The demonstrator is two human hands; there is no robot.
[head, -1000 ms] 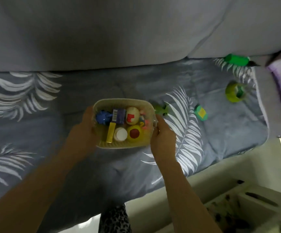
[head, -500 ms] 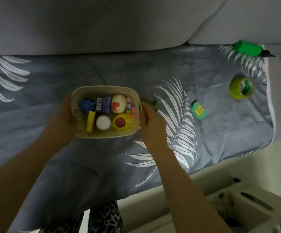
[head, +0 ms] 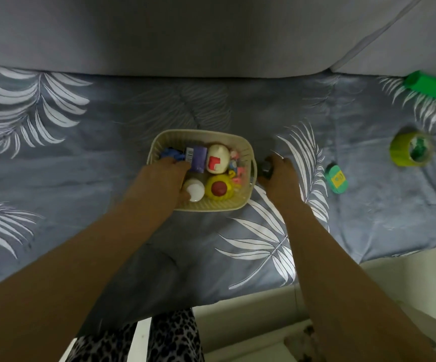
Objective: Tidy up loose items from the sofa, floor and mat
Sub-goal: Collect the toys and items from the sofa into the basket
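Both hands at a cream basket on the leaf-print sofa cover.

The sofa cover (head: 107, 158) spreads under both hands. The basket (head: 213, 206) sits between them, holding small toys. The left hand (head: 163, 178) lies over its near-left side, fingers loosely curled among the contents; whether it holds anything cannot be told. The right hand (head: 281, 176), just right of the basket, curls round a small dark item (head: 266, 167). Right of that hand lie a tape roll (head: 410, 150), a green block (head: 429, 84) and a small green case (head: 337, 178).
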